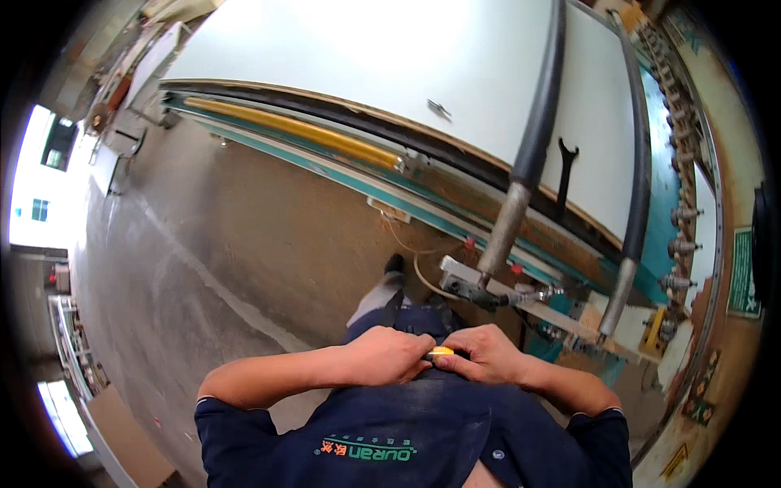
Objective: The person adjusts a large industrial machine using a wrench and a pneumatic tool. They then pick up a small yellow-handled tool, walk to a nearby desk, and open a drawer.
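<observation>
In front of my waist, my two hands meet around a small yellow thing (442, 351) with dark parts, mostly hidden by fingers, so its kind does not show clearly. The curled fingers of my left hand (386, 355) close at its left side. From the other side, my right hand (488, 355) pinches it between thumb and fingers. Beyond my hands, a dark open-ended wrench (567, 167) lies on a large white board (325, 49). A small metal piece (439, 108) rests on the same board.
Two bars with black padding (543, 89) cross above the board at right. A yellow roller (293, 130) runs along the machine's near side. Several metal tool holders (683, 245) line the far right. A hose (423, 272) hangs beside the machine above the concrete floor (220, 220).
</observation>
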A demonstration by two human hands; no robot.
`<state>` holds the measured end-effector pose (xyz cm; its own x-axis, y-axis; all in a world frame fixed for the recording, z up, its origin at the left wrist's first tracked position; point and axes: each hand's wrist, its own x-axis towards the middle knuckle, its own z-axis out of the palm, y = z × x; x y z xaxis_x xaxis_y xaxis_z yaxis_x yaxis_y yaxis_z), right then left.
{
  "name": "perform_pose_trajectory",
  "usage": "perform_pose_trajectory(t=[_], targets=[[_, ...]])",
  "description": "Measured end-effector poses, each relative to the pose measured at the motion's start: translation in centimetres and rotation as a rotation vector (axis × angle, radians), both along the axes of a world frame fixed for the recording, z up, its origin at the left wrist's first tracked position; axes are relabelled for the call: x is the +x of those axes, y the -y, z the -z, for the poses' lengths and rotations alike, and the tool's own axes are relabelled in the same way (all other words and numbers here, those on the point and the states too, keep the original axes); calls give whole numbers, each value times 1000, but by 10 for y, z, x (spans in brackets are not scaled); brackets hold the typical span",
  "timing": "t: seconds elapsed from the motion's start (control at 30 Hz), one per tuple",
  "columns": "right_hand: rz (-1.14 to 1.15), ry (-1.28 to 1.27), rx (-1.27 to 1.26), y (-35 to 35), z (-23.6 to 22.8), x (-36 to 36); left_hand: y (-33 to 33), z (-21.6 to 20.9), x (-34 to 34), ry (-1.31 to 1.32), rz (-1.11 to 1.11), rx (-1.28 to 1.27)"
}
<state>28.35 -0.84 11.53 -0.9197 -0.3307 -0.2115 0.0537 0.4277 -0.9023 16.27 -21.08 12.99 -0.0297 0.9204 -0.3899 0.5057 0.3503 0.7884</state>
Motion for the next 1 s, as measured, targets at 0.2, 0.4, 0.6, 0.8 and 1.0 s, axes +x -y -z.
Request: perform_pose_trajectory(t=[0.2, 0.4, 0.6, 0.8, 1.0], targets=[[358, 177, -96, -17, -6, 6, 16, 1, -63, -27, 22, -25], [792, 474, -683, 6, -9, -33, 8, 14, -95, 169, -471, 218], [1020, 601, -1074, 47, -20, -90, -20, 17, -120, 45, -421, 736], [1110, 464, -1137, 80, -22, -136, -23, 22, -165, -263, -242, 812], [1105, 404, -967, 83, -24, -144, -27, 29, -193, -332, -37, 906]])
